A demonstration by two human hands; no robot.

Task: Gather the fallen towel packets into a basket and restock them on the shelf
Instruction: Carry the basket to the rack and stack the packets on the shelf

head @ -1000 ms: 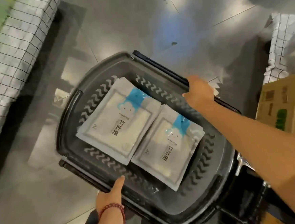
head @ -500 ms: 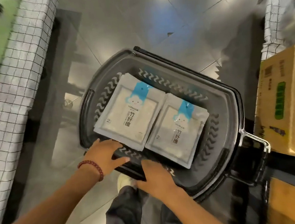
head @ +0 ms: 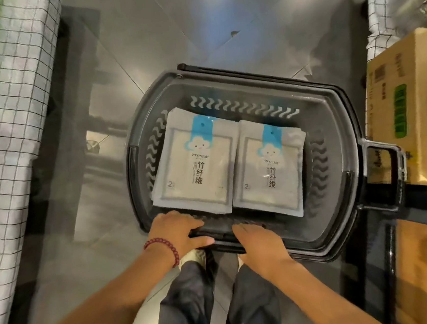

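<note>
while both hands clutch the near rim, the dark basket [head: 331,116] hangs above the grey tiled floor [head: 159,38]; the left hand [head: 175,231], a red bead bracelet [head: 164,247] on its wrist, has its grip closed over that edge; the right hand [head: 261,247] is clamped just beside it; 2 towel packets, the left packet [head: 195,168] and the right packet [head: 269,172], lie flat inside, side by side and touching; a cardboard box [head: 407,110] stands to the right.
</note>
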